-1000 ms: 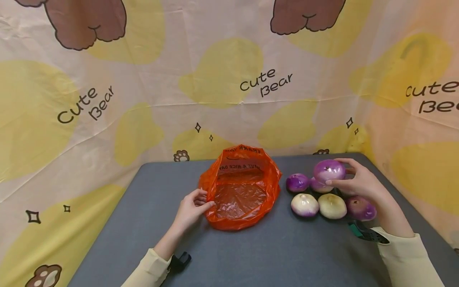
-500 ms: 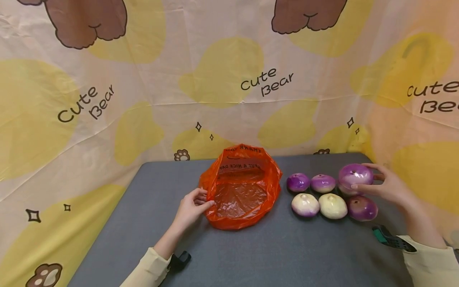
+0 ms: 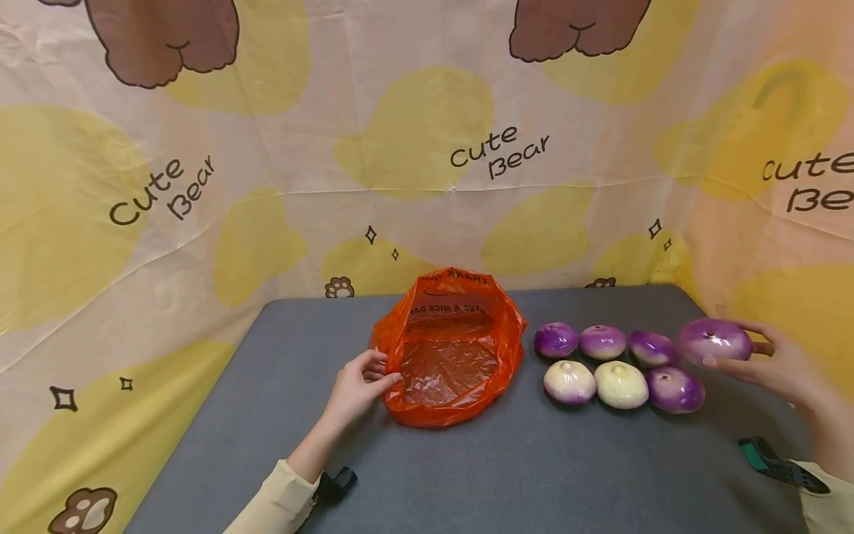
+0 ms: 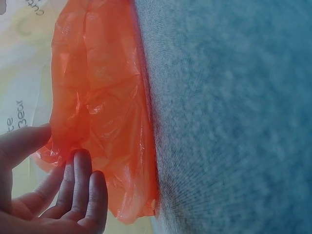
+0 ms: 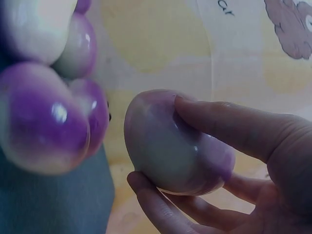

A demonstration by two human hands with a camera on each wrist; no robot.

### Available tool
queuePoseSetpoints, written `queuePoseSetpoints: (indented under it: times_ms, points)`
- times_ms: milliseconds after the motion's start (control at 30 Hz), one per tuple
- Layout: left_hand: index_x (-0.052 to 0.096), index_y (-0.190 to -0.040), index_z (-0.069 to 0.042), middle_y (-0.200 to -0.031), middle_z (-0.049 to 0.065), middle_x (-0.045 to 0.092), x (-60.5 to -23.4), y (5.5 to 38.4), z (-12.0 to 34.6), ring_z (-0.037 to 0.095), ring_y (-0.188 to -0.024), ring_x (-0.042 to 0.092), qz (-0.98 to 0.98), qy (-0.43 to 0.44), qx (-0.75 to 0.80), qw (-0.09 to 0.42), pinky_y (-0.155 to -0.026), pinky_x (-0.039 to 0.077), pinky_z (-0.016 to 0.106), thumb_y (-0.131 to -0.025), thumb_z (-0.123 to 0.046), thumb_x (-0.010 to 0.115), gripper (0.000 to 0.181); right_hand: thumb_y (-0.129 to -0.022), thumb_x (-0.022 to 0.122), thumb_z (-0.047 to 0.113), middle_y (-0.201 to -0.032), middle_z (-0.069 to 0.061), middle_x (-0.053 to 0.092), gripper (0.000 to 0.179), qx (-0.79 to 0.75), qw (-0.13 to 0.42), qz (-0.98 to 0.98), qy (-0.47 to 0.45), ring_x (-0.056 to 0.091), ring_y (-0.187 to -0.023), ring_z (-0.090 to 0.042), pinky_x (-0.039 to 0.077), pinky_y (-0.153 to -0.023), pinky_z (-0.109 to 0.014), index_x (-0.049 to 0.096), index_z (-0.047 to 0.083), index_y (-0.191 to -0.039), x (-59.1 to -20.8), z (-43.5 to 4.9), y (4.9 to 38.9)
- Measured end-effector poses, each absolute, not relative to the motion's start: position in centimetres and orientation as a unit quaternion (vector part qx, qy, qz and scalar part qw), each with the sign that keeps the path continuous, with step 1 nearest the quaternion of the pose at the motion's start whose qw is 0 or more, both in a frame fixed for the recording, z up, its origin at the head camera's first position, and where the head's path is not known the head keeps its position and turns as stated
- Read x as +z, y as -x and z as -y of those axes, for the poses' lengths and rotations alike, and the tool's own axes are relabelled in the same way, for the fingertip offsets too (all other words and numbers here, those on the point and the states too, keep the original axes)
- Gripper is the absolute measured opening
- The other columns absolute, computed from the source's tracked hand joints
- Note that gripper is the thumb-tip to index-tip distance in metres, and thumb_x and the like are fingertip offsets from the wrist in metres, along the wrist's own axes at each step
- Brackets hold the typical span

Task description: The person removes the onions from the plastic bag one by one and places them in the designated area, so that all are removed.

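An orange-red plastic bag stands with its mouth spread wide, facing the head camera. My left hand pinches the left side of its rim between thumb and fingers. In the left wrist view, the thumb and fingertips meet at the bag's film. At the far right, my right hand holds a glossy purple-and-white onion from its right side, with the thumb in front. The right wrist view shows this onion between thumb and fingers, apart from the others.
Several similar onions lie in two rows right of the bag: a purple back-row onion and a paler front-row onion among them. They rest on a grey table. A patterned cloth hangs behind and at the sides.
My right hand has carried the held onion to the right, past the end of the back row, uncovering the onions behind it. The left hand and the bag have stayed in place.
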State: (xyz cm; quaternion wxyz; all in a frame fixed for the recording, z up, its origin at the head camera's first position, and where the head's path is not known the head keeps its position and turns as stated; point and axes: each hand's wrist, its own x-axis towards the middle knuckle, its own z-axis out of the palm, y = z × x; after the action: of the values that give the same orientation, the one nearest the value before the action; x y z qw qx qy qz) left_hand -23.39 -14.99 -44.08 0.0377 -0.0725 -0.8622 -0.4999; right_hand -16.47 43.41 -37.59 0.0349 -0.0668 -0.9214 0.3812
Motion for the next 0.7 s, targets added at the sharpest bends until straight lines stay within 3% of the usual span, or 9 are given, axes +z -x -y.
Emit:
queuePoseSetpoints:
  times_ms: [133, 233, 267, 367, 467, 533, 600, 700]
  points:
    - [0.063, -0.107, -0.014, -0.095, 0.004, 0.066, -44.1, 23.3, 15.0, 0.016, -0.083, 0.062, 0.861, 0.07, -0.503, 0.035, -0.08, 0.054, 0.034, -0.078, -0.024, 0.078, 0.034, -0.09, 0.064, 0.034, -0.125, -0.046, 0.03, 0.087, 0.378, 0.034, 0.921, 0.083, 0.043, -0.096, -0.048, 0.046, -0.055, -0.016, 0.014, -0.015, -0.141, -38.1, -44.7, 15.9]
    - [0.063, -0.107, -0.014, -0.096, 0.003, 0.066, -44.1, 23.3, 14.9, 0.016, -0.083, 0.063, 0.861, 0.072, -0.503, 0.036, -0.08, 0.054, 0.035, -0.078, -0.025, 0.078, 0.034, -0.089, 0.065, 0.033, -0.123, -0.046, 0.03, 0.087, 0.379, 0.038, 0.92, 0.088, 0.054, -0.083, -0.021, 0.049, -0.056, -0.017, 0.014, -0.016, -0.139, -38.7, -45.8, 15.7]
    - [0.063, -0.107, -0.014, -0.096, 0.003, 0.066, -44.0, 23.3, 14.9, 0.016, -0.083, 0.063, 0.861, 0.073, -0.503, 0.036, -0.08, 0.054, 0.034, -0.078, -0.025, 0.078, 0.034, -0.089, 0.065, 0.033, -0.123, -0.046, 0.029, 0.086, 0.377, 0.039, 0.921, 0.092, 0.053, -0.082, -0.019, 0.049, -0.055, -0.018, 0.014, -0.016, -0.139, -38.8, -46.2, 15.6]
    - [0.063, -0.106, -0.015, -0.095, 0.003, 0.066, -44.0, 23.4, 14.8, 0.016, -0.083, 0.062, 0.86, 0.078, -0.503, 0.036, -0.079, 0.054, 0.033, -0.078, -0.025, 0.078, 0.034, -0.09, 0.065, 0.032, -0.122, -0.049, 0.029, 0.084, 0.384, 0.033, 0.918, 0.095, 0.048, -0.07, 0.006, 0.05, -0.056, -0.019, 0.015, -0.015, -0.138, -39.4, -47.3, 15.5]
    - [0.064, -0.106, -0.014, -0.095, 0.004, 0.066, -44.0, 23.4, 14.7, 0.016, -0.082, 0.062, 0.86, 0.08, -0.503, 0.039, -0.078, 0.054, 0.032, -0.078, -0.025, 0.078, 0.033, -0.09, 0.065, 0.03, -0.12, -0.05, 0.03, 0.079, 0.39, 0.02, 0.916, 0.094, 0.051, -0.07, 0.005, 0.051, -0.057, -0.02, 0.018, -0.014, -0.137, -40.2, -48.1, 15.4]
    - [0.064, -0.106, -0.013, -0.095, 0.004, 0.066, -44.1, 23.4, 14.7, 0.016, -0.082, 0.062, 0.86, 0.08, -0.503, 0.042, -0.078, 0.054, 0.031, -0.078, -0.024, 0.078, 0.033, -0.09, 0.064, 0.03, -0.12, -0.05, 0.032, 0.077, 0.394, 0.004, 0.914, 0.091, 0.048, -0.069, 0.012, 0.052, -0.059, -0.021, 0.019, -0.012, -0.137, -40.8, -48.5, 15.3]
    - [0.064, -0.106, -0.012, -0.096, 0.005, 0.066, -44.1, 23.4, 14.7, 0.016, -0.083, 0.063, 0.858, 0.081, -0.506, 0.042, -0.078, 0.054, 0.032, -0.078, -0.024, 0.078, 0.034, -0.09, 0.065, 0.03, -0.121, -0.048, 0.032, 0.071, 0.398, -0.008, 0.913, 0.087, 0.046, -0.071, 0.014, 0.052, -0.061, -0.022, 0.025, -0.004, -0.138, -41.3, -48.8, 15.3]
    - [0.064, -0.106, -0.011, -0.096, 0.006, 0.067, -44.1, 23.4, 14.7, 0.016, -0.083, 0.063, 0.857, 0.078, -0.507, 0.042, -0.078, 0.054, 0.032, -0.078, -0.023, 0.078, 0.034, -0.09, 0.064, 0.031, -0.123, -0.05, 0.028, 0.077, 0.397, -0.034, 0.914, 0.083, 0.048, -0.074, 0.011, 0.053, -0.063, -0.025, 0.02, -0.006, -0.141, -42.0, -49.2, 15.3]
